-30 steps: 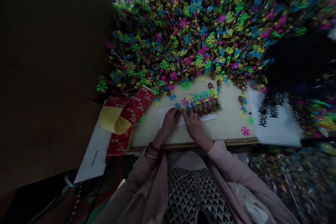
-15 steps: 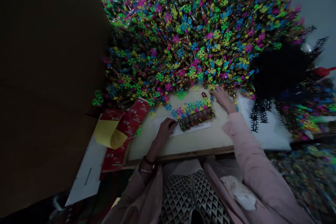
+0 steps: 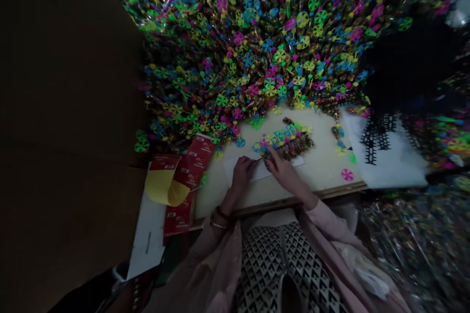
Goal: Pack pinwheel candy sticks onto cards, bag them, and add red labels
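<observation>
A row of small clear tubes (image 3: pixel 294 148) filled with coloured bits, each topped with a bright plastic pinwheel (image 3: pixel 290 131), lies on the table in a black plastic strip (image 3: pixel 260 159). My left hand (image 3: pixel 243 172) is closed in a pinch on the strip's left end. At the left end of the row, my right hand (image 3: pixel 285 171) has its fingers closed around a tube against the strip; the fingertips partly cover it. Beneath both hands lies a white card (image 3: pixel 260 171). One loose tube (image 3: pixel 288 121) rests just behind the row.
A large heap of pinwheel tubes (image 3: pixel 249 58) fills the back. Red printed cards (image 3: pixel 196 161) with a curled yellow side lie left, beside a big brown cardboard panel (image 3: pixel 73 132). Black strips (image 3: pixel 370 142) lie on white sheeting (image 3: pixel 400 161) at right. A pink pinwheel (image 3: pixel 347 174) lies near the front edge.
My right hand went out to the heap's edge half a second ago and is now back at the row's left end. My left hand has stayed at the strip's end. The view has shifted.
</observation>
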Demonstrator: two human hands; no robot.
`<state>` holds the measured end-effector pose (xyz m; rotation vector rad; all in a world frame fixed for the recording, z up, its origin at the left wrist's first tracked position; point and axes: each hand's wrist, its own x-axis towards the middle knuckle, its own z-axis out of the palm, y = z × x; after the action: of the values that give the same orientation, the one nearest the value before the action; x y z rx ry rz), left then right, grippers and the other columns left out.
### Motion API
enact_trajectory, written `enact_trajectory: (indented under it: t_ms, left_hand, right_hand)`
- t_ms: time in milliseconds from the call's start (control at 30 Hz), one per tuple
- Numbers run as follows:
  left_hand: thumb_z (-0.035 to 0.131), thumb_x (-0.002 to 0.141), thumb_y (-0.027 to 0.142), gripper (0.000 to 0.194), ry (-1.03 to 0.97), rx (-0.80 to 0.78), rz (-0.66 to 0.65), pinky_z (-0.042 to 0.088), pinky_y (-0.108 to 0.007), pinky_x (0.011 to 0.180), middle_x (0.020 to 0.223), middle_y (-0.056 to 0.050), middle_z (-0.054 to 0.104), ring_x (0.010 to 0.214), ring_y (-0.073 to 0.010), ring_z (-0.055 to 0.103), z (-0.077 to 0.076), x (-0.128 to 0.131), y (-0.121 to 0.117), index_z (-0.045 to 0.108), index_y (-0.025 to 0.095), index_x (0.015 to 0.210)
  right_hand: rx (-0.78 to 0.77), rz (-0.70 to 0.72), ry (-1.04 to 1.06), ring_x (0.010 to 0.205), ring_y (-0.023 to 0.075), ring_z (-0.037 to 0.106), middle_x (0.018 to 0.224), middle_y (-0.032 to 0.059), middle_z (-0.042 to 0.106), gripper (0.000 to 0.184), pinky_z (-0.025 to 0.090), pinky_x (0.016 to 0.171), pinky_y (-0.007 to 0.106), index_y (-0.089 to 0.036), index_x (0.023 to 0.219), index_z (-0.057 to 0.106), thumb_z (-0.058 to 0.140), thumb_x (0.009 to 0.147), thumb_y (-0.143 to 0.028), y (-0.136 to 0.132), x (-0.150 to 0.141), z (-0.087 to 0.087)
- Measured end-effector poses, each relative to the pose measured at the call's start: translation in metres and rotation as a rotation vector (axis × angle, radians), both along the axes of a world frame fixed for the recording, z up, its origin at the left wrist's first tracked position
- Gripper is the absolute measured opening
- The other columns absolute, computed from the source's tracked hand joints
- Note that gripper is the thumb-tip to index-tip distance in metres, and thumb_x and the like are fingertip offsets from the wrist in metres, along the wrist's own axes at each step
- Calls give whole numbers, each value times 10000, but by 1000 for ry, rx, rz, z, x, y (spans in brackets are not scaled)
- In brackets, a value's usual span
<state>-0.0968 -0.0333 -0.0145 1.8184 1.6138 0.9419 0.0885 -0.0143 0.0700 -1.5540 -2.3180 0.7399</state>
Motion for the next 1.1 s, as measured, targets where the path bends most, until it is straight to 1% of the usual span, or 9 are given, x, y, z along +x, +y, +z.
enact_trajectory:
  t_ms: [167, 400, 500, 600, 667, 767, 833, 967, 1100]
  left_hand:
    - [506, 919, 242, 209, -34, -1, -26, 468, -307, 760, 836, -67, 627, 817, -175, 554, 3, 2, 0, 706, 185, 905]
    - [555, 882, 245, 159, -77, -24, -23, 486, -299, 743, 820, -58, 638, 786, -168, 587, 3, -2, -1, 702, 187, 862]
    - [565, 882, 307, 183, -86, -29, 6, 488, -301, 747, 833, -55, 642, 797, -169, 588, 4, -3, -2, 712, 199, 864]
    - [571, 880, 337, 202, -9, -18, -10, 477, -331, 792, 846, -60, 660, 848, -192, 571, 7, -5, -3, 730, 212, 878]
    - [561, 888, 333, 215, 9, -43, -58, 476, -336, 792, 846, -66, 666, 847, -195, 573, 9, -8, -3, 735, 208, 910]
    - [522, 910, 306, 240, -60, -98, -118, 489, -304, 756, 873, -71, 664, 814, -171, 604, 9, -13, -4, 726, 193, 965]
    - [515, 913, 304, 244, -96, -110, -126, 492, -281, 727, 872, -68, 663, 793, -158, 616, 9, -16, -6, 725, 191, 966]
    - [547, 892, 294, 212, -118, -130, -108, 490, -265, 705, 851, -60, 675, 774, -151, 616, 6, -16, -4, 733, 194, 918]
    - [634, 822, 269, 155, -206, -204, -49, 506, -281, 725, 862, -56, 703, 786, -161, 633, -3, -13, -1, 726, 188, 916]
  right_hand:
    - [-8, -50, -413, 760, 226, 677, 1100, 147, 646, 512, 496, 624, 309, -259, 1482, 280, 189, 993, -379, -28, -48, -20]
    - [-57, 37, -480, 730, 231, 684, 875, 102, 701, 512, 477, 631, 302, -303, 1471, 292, 253, 985, -462, -22, -33, -1]
    - [20, -67, -395, 840, 220, 668, 924, 79, 706, 474, 469, 712, 297, -334, 1377, 441, 257, 976, -507, 21, -2, 15]
    - [114, -222, -397, 1078, 218, 580, 1182, 121, 628, 412, 437, 843, 302, -243, 1302, 525, 316, 985, -404, 102, 35, 27]
    - [-71, -183, -467, 1144, 234, 526, 1270, 159, 569, 399, 422, 873, 302, -161, 1245, 567, 485, 928, -389, 160, 55, 29]
    - [-234, -47, -462, 923, 176, 614, 1071, 102, 680, 284, 434, 768, 221, -139, 1049, 677, 630, 845, -331, 220, 72, 23]
    - [-256, 21, -440, 863, 154, 624, 1033, 82, 697, 282, 429, 729, 196, -141, 1044, 682, 632, 843, -333, 233, 75, 15]
    - [-204, 126, -391, 966, 171, 603, 1161, 97, 652, 465, 422, 787, 208, -157, 1238, 581, 642, 830, -372, 222, 64, 0]
    - [-90, 137, -394, 1007, 219, 574, 1207, 165, 590, 392, 414, 852, 285, -121, 1243, 565, 559, 863, -216, 204, 46, 10]
